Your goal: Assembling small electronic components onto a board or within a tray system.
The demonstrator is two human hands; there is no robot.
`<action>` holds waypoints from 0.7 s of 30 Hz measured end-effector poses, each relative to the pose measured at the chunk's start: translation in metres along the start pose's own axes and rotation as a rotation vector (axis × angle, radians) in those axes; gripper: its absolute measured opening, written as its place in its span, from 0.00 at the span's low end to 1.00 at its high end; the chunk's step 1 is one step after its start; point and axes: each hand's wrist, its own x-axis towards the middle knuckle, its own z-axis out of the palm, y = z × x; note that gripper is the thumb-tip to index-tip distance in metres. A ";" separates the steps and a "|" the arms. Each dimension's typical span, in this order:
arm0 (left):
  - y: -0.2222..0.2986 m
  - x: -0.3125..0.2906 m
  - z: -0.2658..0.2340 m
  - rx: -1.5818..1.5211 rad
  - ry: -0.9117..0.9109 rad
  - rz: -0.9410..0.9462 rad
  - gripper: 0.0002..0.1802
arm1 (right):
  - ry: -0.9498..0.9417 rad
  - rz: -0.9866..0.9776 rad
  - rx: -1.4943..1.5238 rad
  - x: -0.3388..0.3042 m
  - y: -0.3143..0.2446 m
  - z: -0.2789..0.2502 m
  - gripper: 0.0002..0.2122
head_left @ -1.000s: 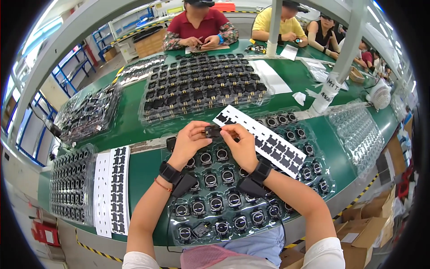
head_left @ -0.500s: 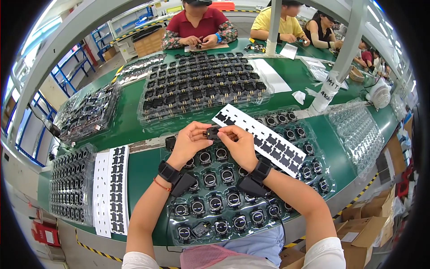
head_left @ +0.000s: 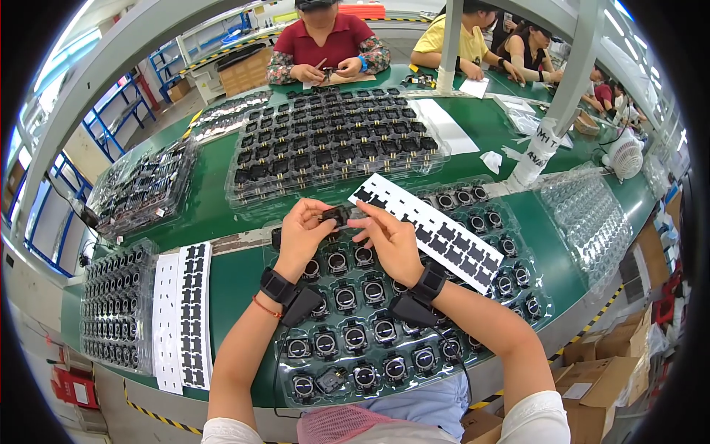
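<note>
My left hand [head_left: 299,238] pinches a small black plastic housing [head_left: 336,215] between thumb and fingers, above the far edge of a clear tray. Close on its right is my right hand [head_left: 397,246], fingers apart, with the index finger stretched toward the upper end of a white sticker sheet [head_left: 405,209]. Whether a fingertip touches the housing or carries a small sticker is too fine to make out. Rows of black parts with round rings [head_left: 355,337] fill the clear tray under my forearms. The sheet, bearing black die-cut shapes, lies slanted across that tray.
Stacked trays of black housings [head_left: 325,140] stand beyond my hands. To the left are another tray of ringed parts [head_left: 115,307], more sticker sheets [head_left: 194,318] and piled trays [head_left: 144,185]. Clear trays [head_left: 588,226] and a white fan [head_left: 626,157] stand right. Co-workers sit opposite.
My right fingers have come off the black housing and spread apart. My left hand has shifted slightly left with the housing, which is now turned differently.
</note>
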 end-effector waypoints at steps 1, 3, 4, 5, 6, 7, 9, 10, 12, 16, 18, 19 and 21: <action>-0.001 0.001 -0.001 -0.001 -0.001 0.000 0.13 | -0.006 -0.025 -0.002 0.000 0.000 -0.001 0.15; -0.003 0.002 -0.004 -0.031 0.086 0.020 0.12 | 0.026 -0.045 -0.022 0.001 0.001 -0.001 0.14; -0.002 0.002 -0.004 -0.030 0.086 0.020 0.12 | 0.058 -0.065 -0.040 0.001 0.002 -0.001 0.13; 0.000 0.001 -0.004 -0.039 0.084 0.010 0.12 | 0.057 -0.065 -0.039 0.002 0.001 -0.001 0.13; 0.001 0.000 -0.003 -0.048 0.082 0.000 0.13 | 0.084 -0.074 -0.089 0.002 -0.001 -0.002 0.12; 0.001 0.000 -0.003 -0.047 0.082 0.001 0.13 | 0.110 -0.084 -0.140 0.002 -0.002 -0.002 0.12; 0.001 0.000 -0.002 -0.030 0.097 0.004 0.13 | 0.158 -0.202 -0.217 0.005 0.004 -0.003 0.12; 0.001 0.000 -0.003 -0.031 0.096 0.004 0.13 | 0.204 -0.318 -0.294 0.006 0.006 -0.003 0.11; 0.001 0.000 -0.003 -0.028 0.098 0.004 0.13 | 0.218 -0.339 -0.379 0.005 0.006 -0.005 0.11; 0.000 0.000 -0.004 -0.023 0.092 0.008 0.13 | 0.269 -0.325 -0.583 0.001 0.002 -0.005 0.11; 0.000 0.000 -0.004 -0.007 0.108 0.002 0.13 | 0.275 -0.338 -0.626 0.001 0.005 -0.004 0.11; 0.004 -0.002 -0.001 0.005 0.125 -0.019 0.12 | 0.277 -0.348 -0.665 0.000 0.006 -0.003 0.11; 0.007 -0.002 0.001 -0.011 0.100 -0.034 0.12 | 0.271 -0.366 -0.716 0.000 0.005 -0.001 0.11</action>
